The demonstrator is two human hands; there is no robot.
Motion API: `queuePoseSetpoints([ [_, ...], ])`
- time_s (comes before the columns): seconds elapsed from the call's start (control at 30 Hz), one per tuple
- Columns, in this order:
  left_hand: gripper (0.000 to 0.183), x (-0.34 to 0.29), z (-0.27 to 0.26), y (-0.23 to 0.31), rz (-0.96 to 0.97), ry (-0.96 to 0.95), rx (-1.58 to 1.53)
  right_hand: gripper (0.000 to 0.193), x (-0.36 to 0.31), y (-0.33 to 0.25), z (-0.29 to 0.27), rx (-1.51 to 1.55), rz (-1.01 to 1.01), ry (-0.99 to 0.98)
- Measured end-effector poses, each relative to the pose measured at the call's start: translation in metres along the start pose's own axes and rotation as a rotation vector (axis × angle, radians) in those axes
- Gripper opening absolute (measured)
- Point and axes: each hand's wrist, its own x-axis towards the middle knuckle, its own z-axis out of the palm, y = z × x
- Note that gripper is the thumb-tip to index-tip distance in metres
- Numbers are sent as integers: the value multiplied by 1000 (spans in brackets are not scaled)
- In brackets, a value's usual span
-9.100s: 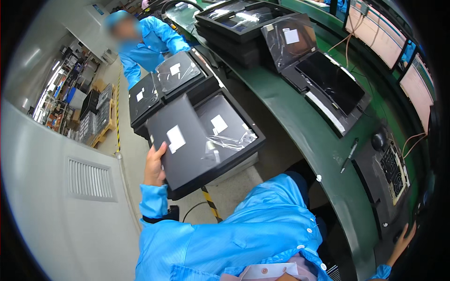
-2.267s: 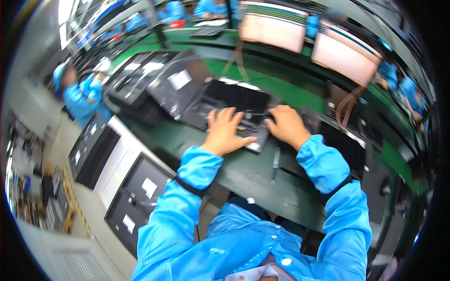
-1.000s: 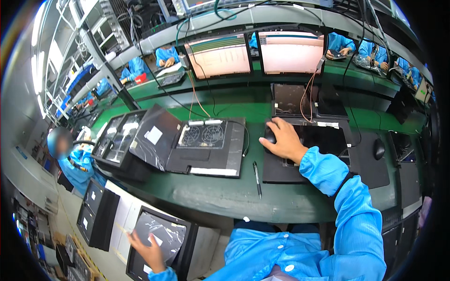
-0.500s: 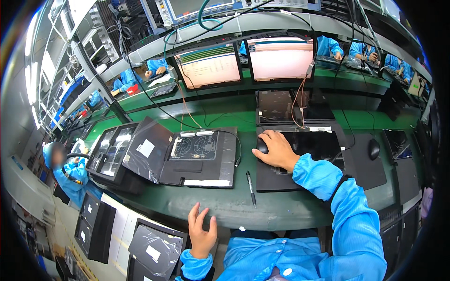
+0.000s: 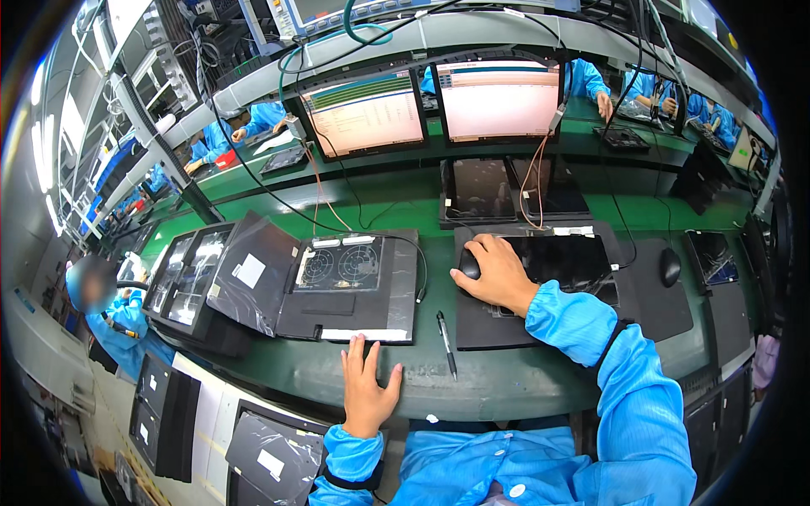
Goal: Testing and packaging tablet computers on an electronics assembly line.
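Observation:
My right hand point(image 5: 502, 277) rests on a black computer mouse point(image 5: 470, 265), its fingers curled over it. The mouse sits on the left part of a black foam tray point(image 5: 498, 325) that holds a dark flat screen panel point(image 5: 561, 263). My left hand point(image 5: 369, 390) is empty, fingers spread, over the bench's front edge. Its fingertips come close to the front edge of an open black case point(image 5: 316, 305); whether they touch it I cannot tell. In the case, a panel with two round ring patterns point(image 5: 339, 266) shows, with a cable lying across its top. A pen point(image 5: 446, 344) lies between case and tray.
Two lit monitors point(image 5: 363, 118) stand behind the green bench point(image 5: 498, 384). Another mouse point(image 5: 670, 267) lies on a dark mat at right. Black trays with glossy panels point(image 5: 190, 274) stand at left; more black trays point(image 5: 274, 451) sit lower left. A co-worker in blue point(image 5: 126, 325) is at far left.
My left hand has moved forward toward the open case, its fingers spreading flatter. The view has shifted slightly. My right hand stays on the mouse.

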Motion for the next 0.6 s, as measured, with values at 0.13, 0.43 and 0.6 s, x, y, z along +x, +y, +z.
queuePoseSetpoints([
  [0.13, 54, 0, 0, -1, -1, 8, -13, 56, 0, -1, -1, -34, 9, -10],
  [0.43, 50, 0, 1, 1, -6, 3, -1, 57, -1, 1, 0, -32, -1, -8],
  [0.6, 49, 0, 0, 4, 3, 5, 11, 57, -1, 2, 1, -17, -29, 14],
])
